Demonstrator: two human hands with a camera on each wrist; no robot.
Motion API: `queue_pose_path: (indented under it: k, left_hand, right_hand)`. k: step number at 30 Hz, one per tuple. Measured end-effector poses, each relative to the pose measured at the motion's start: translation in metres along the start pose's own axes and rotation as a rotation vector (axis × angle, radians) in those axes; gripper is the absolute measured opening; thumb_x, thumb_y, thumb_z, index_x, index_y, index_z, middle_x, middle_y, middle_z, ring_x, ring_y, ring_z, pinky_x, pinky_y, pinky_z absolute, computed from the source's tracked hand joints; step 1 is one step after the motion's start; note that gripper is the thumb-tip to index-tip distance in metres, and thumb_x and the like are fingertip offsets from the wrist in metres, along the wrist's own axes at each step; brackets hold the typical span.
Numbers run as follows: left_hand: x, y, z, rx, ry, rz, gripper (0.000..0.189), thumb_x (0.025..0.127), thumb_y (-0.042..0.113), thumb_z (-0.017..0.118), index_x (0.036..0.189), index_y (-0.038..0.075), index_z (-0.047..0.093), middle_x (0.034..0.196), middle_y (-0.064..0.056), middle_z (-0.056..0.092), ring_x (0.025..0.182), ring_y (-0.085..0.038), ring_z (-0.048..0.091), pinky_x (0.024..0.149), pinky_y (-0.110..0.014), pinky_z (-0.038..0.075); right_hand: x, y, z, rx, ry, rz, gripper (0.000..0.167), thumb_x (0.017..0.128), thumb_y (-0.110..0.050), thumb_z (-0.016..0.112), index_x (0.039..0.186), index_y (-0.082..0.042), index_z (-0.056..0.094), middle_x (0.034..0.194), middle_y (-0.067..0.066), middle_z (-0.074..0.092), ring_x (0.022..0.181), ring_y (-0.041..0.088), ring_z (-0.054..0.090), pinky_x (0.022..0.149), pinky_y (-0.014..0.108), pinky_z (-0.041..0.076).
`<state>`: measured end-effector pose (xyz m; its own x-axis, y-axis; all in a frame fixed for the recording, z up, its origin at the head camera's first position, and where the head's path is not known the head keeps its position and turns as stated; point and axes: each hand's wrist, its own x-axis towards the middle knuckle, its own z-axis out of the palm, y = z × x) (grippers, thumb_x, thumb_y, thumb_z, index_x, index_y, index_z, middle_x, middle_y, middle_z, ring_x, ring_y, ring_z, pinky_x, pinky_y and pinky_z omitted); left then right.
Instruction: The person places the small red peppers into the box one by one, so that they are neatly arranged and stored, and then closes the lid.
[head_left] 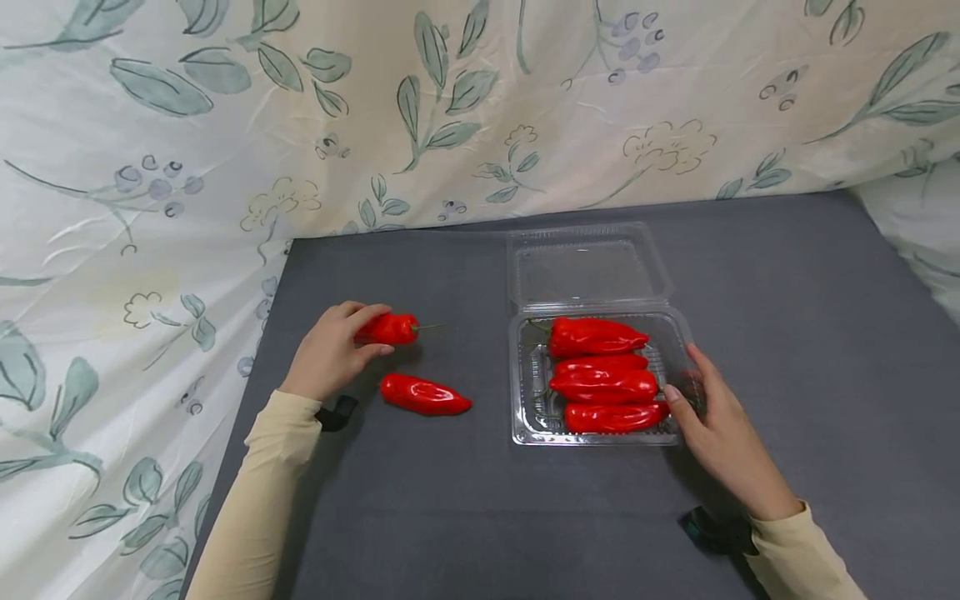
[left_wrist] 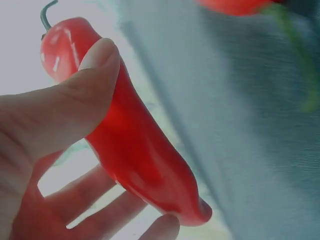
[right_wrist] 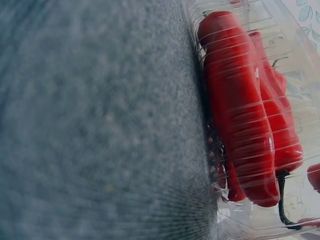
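My left hand (head_left: 330, 354) holds a red pepper (head_left: 397, 328) just above the table, its green stem pointing right. In the left wrist view the thumb lies along one side of that pepper (left_wrist: 145, 145) and the fingers reach behind it. Nearer to me lies a second red pepper (head_left: 423, 394), its tip to the right. My right hand (head_left: 723, 429) grips the right side of a clear plastic clamshell container (head_left: 517, 421), thumb at the rim and fingers along the outer wall. Several red peppers (head_left: 600, 337) lie sideways in its base, also visible through the ribbed wall in the right wrist view.
The container's transparent lid (head_left: 588, 265) lies folded back behind the base. Dark grey cloth (head_left: 450, 500) covers the table. A leaf-patterned white curtain (head_left: 360, 125) hangs along the back and left edges.
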<state>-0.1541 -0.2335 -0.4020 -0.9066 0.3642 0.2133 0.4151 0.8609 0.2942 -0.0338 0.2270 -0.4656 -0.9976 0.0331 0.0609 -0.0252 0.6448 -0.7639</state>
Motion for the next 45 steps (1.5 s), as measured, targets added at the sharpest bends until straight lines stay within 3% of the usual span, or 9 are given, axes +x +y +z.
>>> queue_pose_path:
  k: [10,16,22,31,38,45]
  left_hand:
    - [0.000,0.037,-0.020,0.045,0.138,0.144,0.054,0.073,0.026,0.084,0.122,0.015,0.065,0.108,-0.012,0.065,0.095,-0.031,0.060,0.074,-0.049,0.047]
    - [0.003,0.067,-0.033,0.052,0.181,0.198,0.055,0.074,0.029,0.083,0.125,0.018,0.064,0.108,-0.008,0.065,0.097,-0.027,0.059,0.076,-0.046,0.044]
    - [0.009,0.098,-0.042,0.067,0.237,0.297,0.054,0.075,0.029,0.082,0.124,0.017,0.064,0.106,-0.007,0.065,0.096,-0.026,0.060,0.075,-0.045,0.045]
    - [0.017,0.145,-0.041,0.060,0.209,0.395,0.053,0.079,0.039,0.077,0.125,0.016,0.064,0.103,-0.006,0.066,0.094,-0.023,0.059,0.073,-0.039,0.047]
    - [0.026,0.167,-0.038,0.003,0.227,0.462,0.051,0.080,0.041,0.075,0.124,0.016,0.064,0.103,-0.004,0.066,0.091,-0.020,0.060,0.074,-0.035,0.048]
    - [0.032,0.185,-0.028,0.002,0.211,0.529,0.051,0.081,0.042,0.075,0.122,0.014,0.064,0.100,-0.003,0.066,0.086,-0.017,0.060,0.070,-0.030,0.047]
  right_hand:
    - [-0.002,0.000,0.000,-0.002,0.009,-0.013,0.073,0.097,-0.033,0.053,0.155,-0.023,0.010,0.138,0.030,0.040,0.123,0.049,0.041,0.091,0.070,0.032]
    - [-0.001,-0.001,0.000,-0.010,0.026,-0.023,0.073,0.097,-0.033,0.053,0.155,-0.020,0.011,0.137,0.031,0.041,0.123,0.050,0.042,0.091,0.070,0.033]
    - [0.000,-0.001,0.000,-0.011,0.043,-0.042,0.072,0.097,-0.032,0.054,0.155,-0.020,0.013,0.137,0.031,0.042,0.123,0.048,0.042,0.092,0.069,0.033]
    - [-0.004,-0.001,0.002,-0.015,0.042,-0.046,0.072,0.097,-0.030,0.054,0.155,-0.017,0.014,0.136,0.031,0.042,0.118,0.049,0.047,0.091,0.069,0.036]
    - [-0.004,0.001,0.003,-0.010,0.040,-0.041,0.072,0.097,-0.031,0.054,0.155,-0.020,0.013,0.137,0.031,0.041,0.120,0.049,0.045,0.092,0.069,0.035]
    - [-0.003,0.002,0.002,-0.022,0.046,-0.043,0.071,0.097,-0.032,0.053,0.155,-0.018,0.014,0.137,0.031,0.041,0.120,0.051,0.045,0.092,0.070,0.035]
